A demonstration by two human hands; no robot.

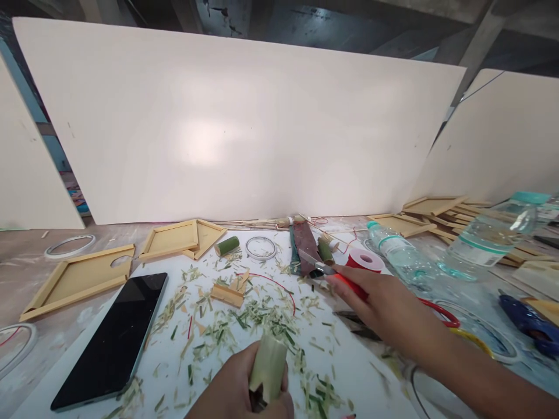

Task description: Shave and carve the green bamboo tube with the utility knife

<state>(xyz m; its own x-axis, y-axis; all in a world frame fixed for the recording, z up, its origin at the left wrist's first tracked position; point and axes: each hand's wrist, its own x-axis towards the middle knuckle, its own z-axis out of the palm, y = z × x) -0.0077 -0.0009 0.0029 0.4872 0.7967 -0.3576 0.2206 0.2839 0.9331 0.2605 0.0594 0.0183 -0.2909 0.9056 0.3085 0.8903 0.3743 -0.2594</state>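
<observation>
My left hand (257,381) is wrapped around a pale green bamboo piece (269,364), held upright at the bottom centre. Its outer skin looks pared off, and a jagged notch shows near its lower end. My right hand (371,291) grips a knife (351,284) by its red handle, the blade pointing left and away over a dark reddish strip (308,247). Apart from the bamboo in my hand, a short green bamboo piece (227,245) lies further back, and another green piece (324,250) stands just behind the knife. Green shavings (262,314) are scattered over the white board (174,372).
A phone (116,340) lies at left near wooden frames (78,279). On the right are a red ribbon spool (365,260), two plastic bottles (395,250), stacked frames (430,206) and a blue tool (530,323). A tall white panel (262,128) closes off the back.
</observation>
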